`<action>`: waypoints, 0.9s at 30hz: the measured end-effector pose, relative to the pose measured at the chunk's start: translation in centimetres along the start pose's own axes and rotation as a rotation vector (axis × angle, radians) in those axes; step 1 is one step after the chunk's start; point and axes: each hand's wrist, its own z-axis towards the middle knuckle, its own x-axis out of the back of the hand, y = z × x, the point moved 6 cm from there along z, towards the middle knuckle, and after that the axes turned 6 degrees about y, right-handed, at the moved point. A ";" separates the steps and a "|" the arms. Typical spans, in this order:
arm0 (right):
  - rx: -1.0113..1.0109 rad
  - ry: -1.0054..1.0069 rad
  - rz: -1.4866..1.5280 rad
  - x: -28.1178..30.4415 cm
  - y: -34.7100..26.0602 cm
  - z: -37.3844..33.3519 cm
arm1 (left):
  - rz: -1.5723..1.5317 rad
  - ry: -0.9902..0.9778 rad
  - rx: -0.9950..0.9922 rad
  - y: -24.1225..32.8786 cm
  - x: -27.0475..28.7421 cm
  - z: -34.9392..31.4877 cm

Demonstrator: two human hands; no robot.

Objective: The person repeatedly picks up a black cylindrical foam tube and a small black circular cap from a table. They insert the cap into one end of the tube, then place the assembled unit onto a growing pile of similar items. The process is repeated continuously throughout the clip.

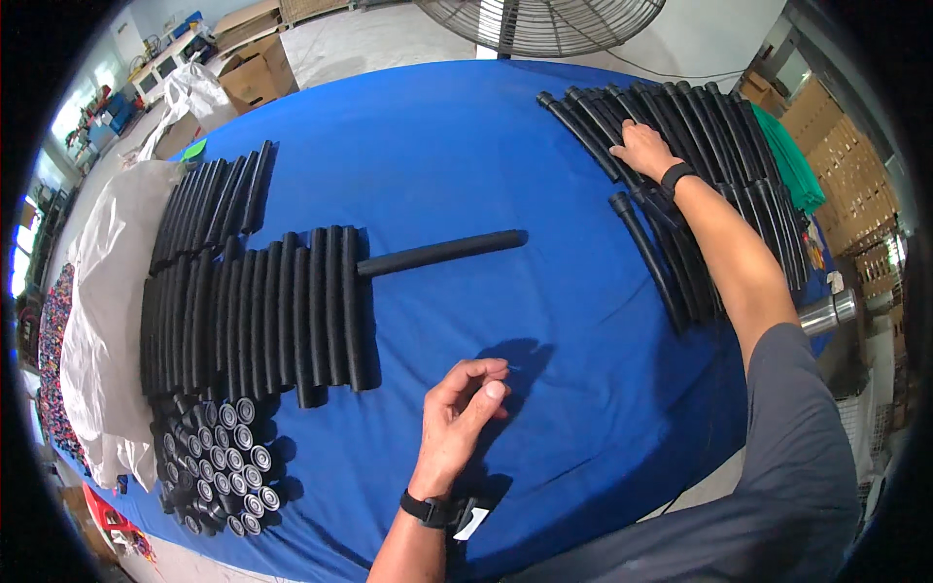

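Note:
My right hand (646,151) reaches to the far right, its fingers closed round a black tube with a wider end (580,100) in a layered row of such tubes (714,131). Nearer me, my left hand (465,413) hovers above the blue cloth with thumb and fingers pinched together. Whatever may be between those fingertips is too small to name. A single plain black tube (442,253) lies crosswise mid-table, one end by the block of plain tubes (282,311) at left. Below that block sits a cluster of round black end caps (228,457) with grey ringed faces.
Blue cloth (408,126) covers the table. A white plastic sheet (112,321) hangs along its left edge, beside many small coloured pieces (53,360). A large fan (544,24) stands beyond the far edge. Green fabric (789,160) lies past the right-hand tubes.

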 end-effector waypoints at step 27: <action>0.745 0.107 0.528 8.0 -25.9 -21.8 | 0.035 -0.034 -0.050 -0.4 0.3 0.1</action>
